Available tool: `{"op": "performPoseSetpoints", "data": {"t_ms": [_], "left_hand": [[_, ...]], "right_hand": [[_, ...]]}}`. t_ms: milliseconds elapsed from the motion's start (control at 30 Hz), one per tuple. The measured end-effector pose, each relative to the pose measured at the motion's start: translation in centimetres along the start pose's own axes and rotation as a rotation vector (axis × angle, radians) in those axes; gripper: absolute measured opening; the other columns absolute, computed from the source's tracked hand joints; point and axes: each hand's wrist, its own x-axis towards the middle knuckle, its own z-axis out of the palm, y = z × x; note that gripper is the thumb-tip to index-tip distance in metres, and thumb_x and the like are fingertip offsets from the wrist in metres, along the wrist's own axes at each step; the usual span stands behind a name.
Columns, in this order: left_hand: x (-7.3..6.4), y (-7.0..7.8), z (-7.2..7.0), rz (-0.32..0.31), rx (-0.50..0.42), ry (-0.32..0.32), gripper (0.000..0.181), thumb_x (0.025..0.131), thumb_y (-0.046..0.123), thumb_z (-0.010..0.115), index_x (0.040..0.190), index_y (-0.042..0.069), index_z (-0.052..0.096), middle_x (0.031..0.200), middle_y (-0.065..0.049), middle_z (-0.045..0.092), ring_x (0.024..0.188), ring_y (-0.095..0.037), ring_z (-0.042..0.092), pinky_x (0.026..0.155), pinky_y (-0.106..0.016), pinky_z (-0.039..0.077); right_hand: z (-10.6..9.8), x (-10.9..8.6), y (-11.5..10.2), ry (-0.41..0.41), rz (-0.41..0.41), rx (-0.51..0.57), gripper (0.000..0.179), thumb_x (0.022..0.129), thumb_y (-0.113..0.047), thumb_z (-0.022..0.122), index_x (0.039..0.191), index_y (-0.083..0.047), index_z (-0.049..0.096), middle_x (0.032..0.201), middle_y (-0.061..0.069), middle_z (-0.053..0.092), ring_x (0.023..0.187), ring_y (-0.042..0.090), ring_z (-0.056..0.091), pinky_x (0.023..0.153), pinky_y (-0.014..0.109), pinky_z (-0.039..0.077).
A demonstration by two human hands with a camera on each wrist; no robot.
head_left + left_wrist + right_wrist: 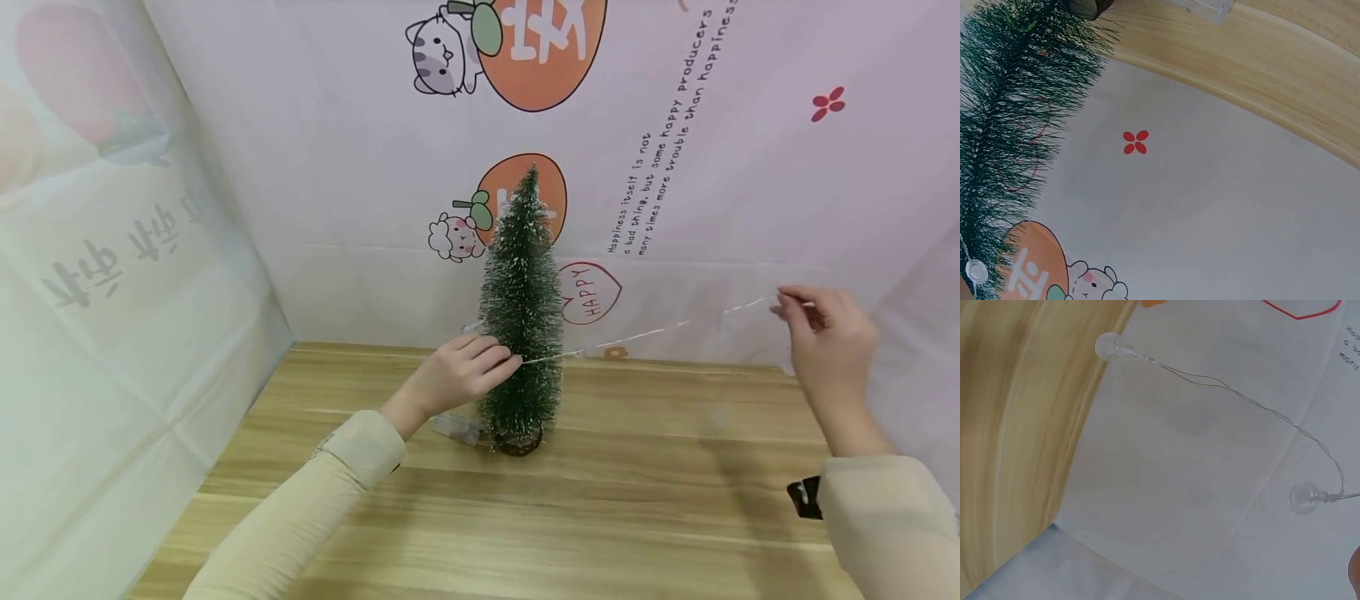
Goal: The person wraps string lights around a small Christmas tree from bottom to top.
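A small frosted green Christmas tree (pixel 522 292) stands upright on a wooden table. In front of its middle, my left hand (pixel 467 367) pinches a thin wire light string (pixel 645 335). Off to the right, my right hand (pixel 832 346) pinches the same string between thumb and fingers, and the stretch between both hands slants upward. Clear round bulbs (pixel 1305 497) hang along the wire in the right wrist view. A whitish bulb (pixel 977 271) shows against the branches in the left wrist view. Beside the tree's brown base lies a clear plastic box (pixel 456 428).
Behind the table (pixel 600 517) hangs a white printed sheet (pixel 337 167) with cartoon animals, orange shapes and lettering. Another pale sheet (pixel 112 350) closes off the left side. A black tag-like piece (pixel 805 498) shows by the right sleeve.
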Motion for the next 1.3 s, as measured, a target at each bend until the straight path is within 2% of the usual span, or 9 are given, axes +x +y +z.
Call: {"op": "performPoseSetpoints", "data": {"t_ms": [67,200,333,400,467,600,800,1000,1300], "left_hand": [[0.0,0.0,0.0,0.001,0.002,-0.002,0.021,0.088,0.005,0.062,0.103,0.017,0.072,0.091,0.005,0.071,0.084,-0.010,0.066,0.079,-0.021,0.056],[0.1,-0.1,0.1,-0.001,0.003,0.004,0.021,0.089,0.005,0.060,0.103,0.016,0.072,0.091,0.005,0.071,0.083,-0.009,0.066,0.078,-0.021,0.056],[0.2,-0.1,0.1,-0.003,0.003,0.008,0.021,0.090,0.005,0.059,0.103,0.016,0.072,0.092,0.005,0.071,0.083,-0.009,0.067,0.078,-0.021,0.056],[0.2,-0.1,0.1,-0.006,-0.002,0.004,0.022,0.090,0.005,0.060,0.104,0.016,0.072,0.092,0.005,0.071,0.083,-0.009,0.067,0.078,-0.021,0.056],[0.2,0.0,0.1,-0.008,-0.008,0.001,0.021,0.090,0.006,0.060,0.104,0.017,0.071,0.093,0.005,0.072,0.084,-0.009,0.067,0.078,-0.021,0.056],[0.3,0.1,0.1,-0.011,-0.017,0.000,0.018,0.092,0.011,0.060,0.104,0.017,0.071,0.093,0.005,0.072,0.084,-0.009,0.067,0.077,-0.021,0.057],[1.1,-0.2,0.0,-0.030,-0.043,0.041,0.016,0.096,0.018,0.055,0.101,0.016,0.070,0.090,0.005,0.072,0.082,-0.010,0.067,0.075,-0.022,0.057],[2.9,-1.8,-0.9,-0.047,-0.015,0.059,0.019,0.086,0.027,0.068,0.101,0.015,0.070,0.091,0.004,0.072,0.084,-0.011,0.066,0.077,-0.022,0.056],[6.4,-6.1,-2.0,-0.154,0.061,0.165,0.016,0.085,0.018,0.065,0.100,0.011,0.067,0.090,-0.001,0.071,0.083,-0.016,0.066,0.079,-0.027,0.057]], "right_hand": [[0.0,0.4,-0.3,-0.005,0.003,0.042,0.015,0.088,0.002,0.062,0.096,0.013,0.068,0.092,-0.036,0.049,0.075,-0.031,0.047,0.069,-0.009,0.038],[0.2,1.2,-1.1,-0.012,0.027,0.079,0.018,0.088,-0.001,0.063,0.098,0.014,0.068,0.091,-0.034,0.051,0.068,-0.029,0.048,0.063,-0.008,0.039],[0.5,2.1,-2.0,-0.020,0.032,0.058,0.017,0.088,-0.002,0.064,0.096,0.013,0.068,0.087,-0.006,0.066,0.067,-0.030,0.046,0.062,-0.008,0.038],[0.7,2.5,-2.3,-0.019,0.020,0.034,0.015,0.087,0.000,0.065,0.094,0.012,0.068,0.085,-0.003,0.067,0.067,-0.030,0.045,0.063,-0.009,0.037],[0.9,3.0,-2.7,-0.009,0.007,0.027,0.013,0.086,0.000,0.066,0.092,0.012,0.070,0.084,-0.012,0.067,0.068,-0.031,0.044,0.064,-0.009,0.035],[1.6,3.8,-3.3,0.010,0.003,0.054,0.017,0.086,-0.006,0.068,0.089,0.011,0.071,0.085,-0.042,0.048,0.071,-0.029,0.046,0.067,-0.007,0.036],[2.3,4.8,-4.6,0.036,-0.015,0.055,0.018,0.086,-0.009,0.068,0.088,0.009,0.073,0.087,-0.041,0.045,0.075,-0.028,0.045,0.069,-0.003,0.038],[3.0,6.2,-5.6,0.041,-0.054,0.048,0.011,0.086,-0.005,0.067,0.090,-0.001,0.077,0.087,-0.041,0.041,0.077,-0.027,0.041,0.071,0.000,0.035],[3.7,8.9,-7.4,0.023,-0.013,-0.017,0.020,0.090,-0.013,0.066,0.095,0.003,0.074,0.083,-0.035,0.035,0.079,-0.024,0.036,0.073,-0.005,0.032]]}}
